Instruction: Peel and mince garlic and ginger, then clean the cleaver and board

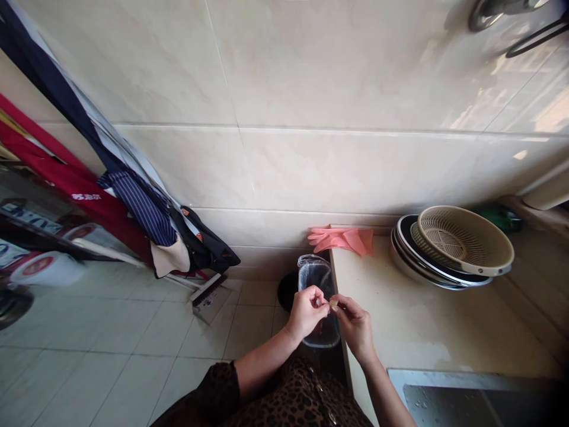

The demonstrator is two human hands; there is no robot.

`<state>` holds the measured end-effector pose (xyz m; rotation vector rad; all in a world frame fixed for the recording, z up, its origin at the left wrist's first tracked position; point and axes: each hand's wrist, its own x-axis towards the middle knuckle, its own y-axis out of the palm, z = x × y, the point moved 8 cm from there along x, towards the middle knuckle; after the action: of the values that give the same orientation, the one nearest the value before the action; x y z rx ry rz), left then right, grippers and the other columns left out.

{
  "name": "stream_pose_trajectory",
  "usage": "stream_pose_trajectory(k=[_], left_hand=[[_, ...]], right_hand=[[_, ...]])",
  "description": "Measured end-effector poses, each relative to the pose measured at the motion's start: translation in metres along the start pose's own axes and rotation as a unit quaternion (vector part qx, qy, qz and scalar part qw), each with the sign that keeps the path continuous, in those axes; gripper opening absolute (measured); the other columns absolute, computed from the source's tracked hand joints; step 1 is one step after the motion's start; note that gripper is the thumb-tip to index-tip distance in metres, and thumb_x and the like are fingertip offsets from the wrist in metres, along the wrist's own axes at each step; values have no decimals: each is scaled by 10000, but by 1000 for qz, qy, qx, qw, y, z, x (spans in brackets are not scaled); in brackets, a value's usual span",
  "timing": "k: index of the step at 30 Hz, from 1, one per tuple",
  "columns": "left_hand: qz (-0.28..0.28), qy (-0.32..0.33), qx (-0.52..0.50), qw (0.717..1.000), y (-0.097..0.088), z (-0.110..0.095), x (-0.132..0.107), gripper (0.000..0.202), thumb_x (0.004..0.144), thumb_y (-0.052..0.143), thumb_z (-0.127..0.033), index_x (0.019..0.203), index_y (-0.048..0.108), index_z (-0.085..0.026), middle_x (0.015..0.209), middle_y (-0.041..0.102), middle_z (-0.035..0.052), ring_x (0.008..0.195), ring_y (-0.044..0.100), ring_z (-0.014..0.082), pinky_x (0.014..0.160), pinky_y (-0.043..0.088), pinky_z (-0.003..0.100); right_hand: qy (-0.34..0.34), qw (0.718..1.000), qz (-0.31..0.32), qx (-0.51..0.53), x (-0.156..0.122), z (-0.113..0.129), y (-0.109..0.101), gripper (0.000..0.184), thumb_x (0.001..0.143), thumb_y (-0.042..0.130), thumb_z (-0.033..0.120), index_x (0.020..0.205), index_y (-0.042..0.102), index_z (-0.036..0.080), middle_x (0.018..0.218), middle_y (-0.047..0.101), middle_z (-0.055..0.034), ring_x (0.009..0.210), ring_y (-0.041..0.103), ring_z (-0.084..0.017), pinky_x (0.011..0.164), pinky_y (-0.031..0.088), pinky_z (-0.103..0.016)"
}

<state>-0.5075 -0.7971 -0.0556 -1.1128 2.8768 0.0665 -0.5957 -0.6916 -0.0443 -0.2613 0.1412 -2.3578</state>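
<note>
Both my hands meet in front of me, above a bin (315, 274) lined with clear plastic. A small pale piece (333, 303), roughly the size of a garlic clove, is caught between the fingertips; its kind is too small to tell. My right hand (356, 326) pinches it with thumb and forefinger. Closed too, my left hand (306, 313) presses its fingertips against the same piece from the other side, and its curled fingers partly hide what they grip. Something dark and blurred shows inside the bin below.
Right of the bin runs a counter (382, 320) with pink rubber gloves (344, 239), stacked bowls (402, 252) under a beige colander (466, 237), and a sink (427, 376). To the left, a dustpan (211, 299) and hanging aprons (142, 207) line the wall.
</note>
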Motion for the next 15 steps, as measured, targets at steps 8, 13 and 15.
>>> stream_pose_trajectory(k=[8,13,15], left_hand=[[25,9,25,999,3,-2,-1,117,683,630,-198,681,515,-178,625,562,-20,547,532,107,539,415,215],[1,34,55,998,1,-3,-1,152,636,640,-171,649,489,-176,587,511,-43,523,442,81,507,348,200],[-6,39,67,997,1,-4,-1,159,634,635,-172,641,476,-179,573,487,-52,514,408,74,497,328,197]], right_hand=[[-12,1000,-17,-23,1,7,-3,102,781,630,296,797,701,224,746,699,-23,643,638,-168,620,521,-269],[-8,1000,-3,-14,1,11,1,112,791,617,295,778,696,216,733,692,-19,633,632,-159,606,520,-258],[-3,1000,0,-9,0,12,3,119,798,608,297,775,695,219,735,687,-19,622,628,-157,589,520,-253]])
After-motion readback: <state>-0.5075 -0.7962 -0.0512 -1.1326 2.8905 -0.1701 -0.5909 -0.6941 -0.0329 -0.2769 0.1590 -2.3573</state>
